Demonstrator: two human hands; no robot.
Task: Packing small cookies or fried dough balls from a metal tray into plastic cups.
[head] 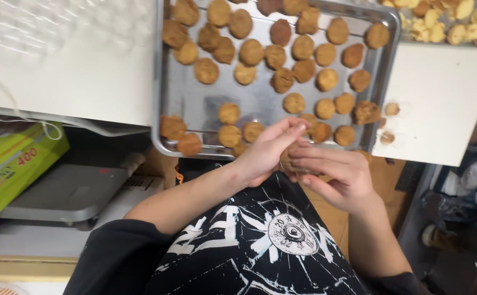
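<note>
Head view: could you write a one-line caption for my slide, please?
Both hands, left hand and right hand, hold a brown round piece beside a metal tray of similar pieces.

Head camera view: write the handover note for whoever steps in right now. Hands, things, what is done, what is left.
Left hand: fingers closed on a small brown dough piece, just below the tray's near edge.
Right hand: cupped under the same piece, fingertips pressing it.
Metal tray: on the white counter, holding many round brown balls, mostly in the far and right parts; the near-left area is partly bare.
Two stray balls lie on the counter, right of the tray.
Done: dozens of balls on the tray.
Left: the piece in hand is not yet on the tray.
</note>
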